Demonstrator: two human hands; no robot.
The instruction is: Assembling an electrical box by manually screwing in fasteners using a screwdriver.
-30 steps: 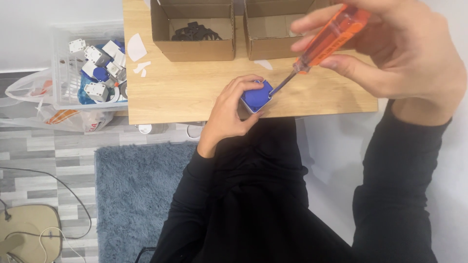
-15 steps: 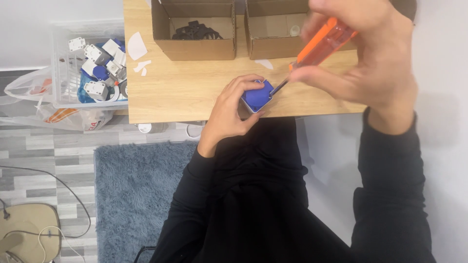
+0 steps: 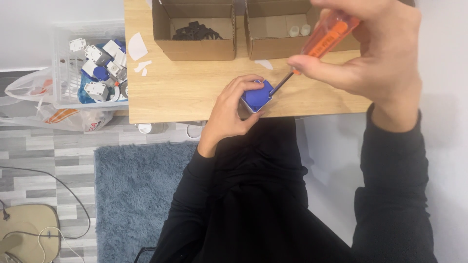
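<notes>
Just one head-worn view here, looking straight down from above onto the near edge of the light wooden desk (image 3: 185, 97), pretty close, with the grey floor below.

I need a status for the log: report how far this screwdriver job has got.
Done: nothing shows as finished. In hand: the left hand steadies a small blue and white block on the wooden table; the right hand holds an orange-handled screwdriver, tip at its corner. Left: similar blocks fill the clear bin.

Two cardboard boxes (image 3: 194, 29) (image 3: 287, 31); one screwdriver (image 3: 317, 48); one blue block (image 3: 257, 96); one clear bin (image 3: 87, 68); one rug (image 3: 131, 195).
</notes>
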